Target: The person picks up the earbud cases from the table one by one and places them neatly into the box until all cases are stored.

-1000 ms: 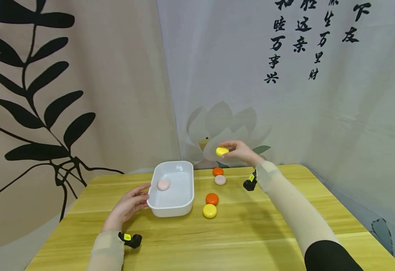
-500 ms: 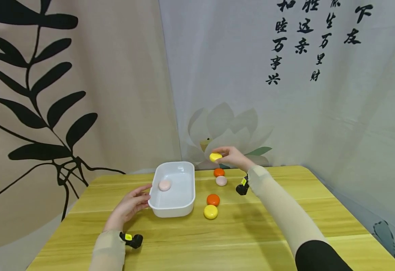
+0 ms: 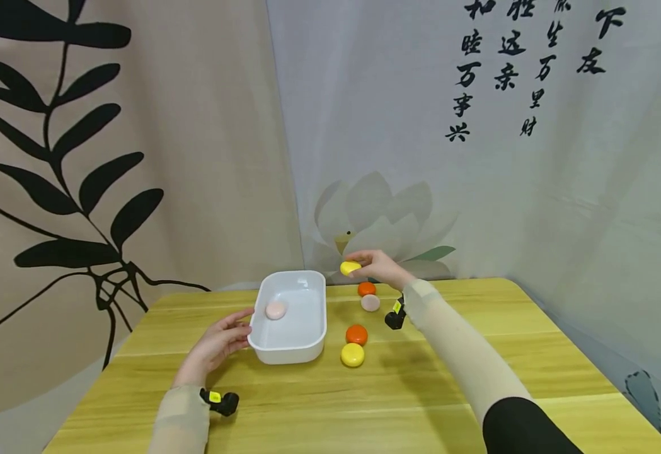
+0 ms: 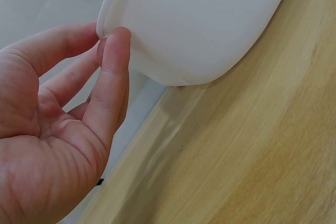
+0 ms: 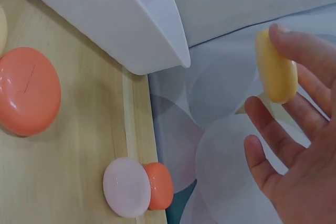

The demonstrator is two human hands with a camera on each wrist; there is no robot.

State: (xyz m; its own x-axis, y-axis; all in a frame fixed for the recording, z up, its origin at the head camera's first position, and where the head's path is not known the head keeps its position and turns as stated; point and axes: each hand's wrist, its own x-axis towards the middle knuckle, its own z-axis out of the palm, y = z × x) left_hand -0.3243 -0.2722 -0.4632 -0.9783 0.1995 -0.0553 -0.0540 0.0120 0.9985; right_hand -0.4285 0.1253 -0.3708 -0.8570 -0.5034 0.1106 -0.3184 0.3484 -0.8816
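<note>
Above the table's back edge, my right hand [image 3: 384, 268] pinches a yellow rounded disc [image 3: 350, 268] between thumb and fingers. In the right wrist view the yellow disc [image 5: 276, 69] stands on edge, with the other fingers spread below it. My left hand [image 3: 219, 343] holds the left rim of a white rectangular tub [image 3: 287, 356]. The left wrist view shows thumb and fingertips right at the rim of the tub [image 4: 178, 30]. Inside the tub lies a pale pink disc [image 3: 275, 310]. Beneath the right hand, an orange disc [image 3: 367, 288] and a pale pink disc [image 3: 370, 303] lie side by side.
Right of the tub, another orange disc [image 3: 356, 334] lies against a yellow disc [image 3: 353, 355] on the wooden table [image 3: 319, 410]. Behind the table hangs a printed cloth [image 3: 364, 113] with leaves, a lotus and writing. A small black camera is worn on each wrist.
The right hand has moved left and slightly down with the yellow disc, coming closer to the tub. The left hand keeps its place at the rim.
</note>
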